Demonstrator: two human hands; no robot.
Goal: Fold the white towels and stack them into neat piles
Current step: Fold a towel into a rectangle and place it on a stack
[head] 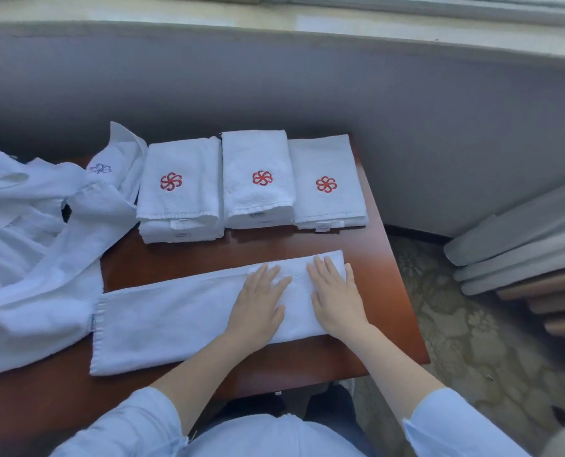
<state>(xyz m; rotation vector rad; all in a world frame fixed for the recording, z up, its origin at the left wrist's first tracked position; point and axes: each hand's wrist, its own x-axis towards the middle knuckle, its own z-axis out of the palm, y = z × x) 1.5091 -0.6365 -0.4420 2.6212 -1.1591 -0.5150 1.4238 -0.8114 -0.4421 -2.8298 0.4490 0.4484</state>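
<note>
A long white folded towel (188,311) lies flat before three neat towel piles (258,183) bearing red emblems.

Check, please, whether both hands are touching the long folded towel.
Touching. The head view shows the left hand and right hand lying flat on the right end of the long folded towel.

Soft cool daylight, slight blur, curved edges

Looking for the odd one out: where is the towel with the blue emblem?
In the head view, the blue-emblem towel lies crumpled at the far left of the table, just left of the leftmost red-emblem stack.
</note>
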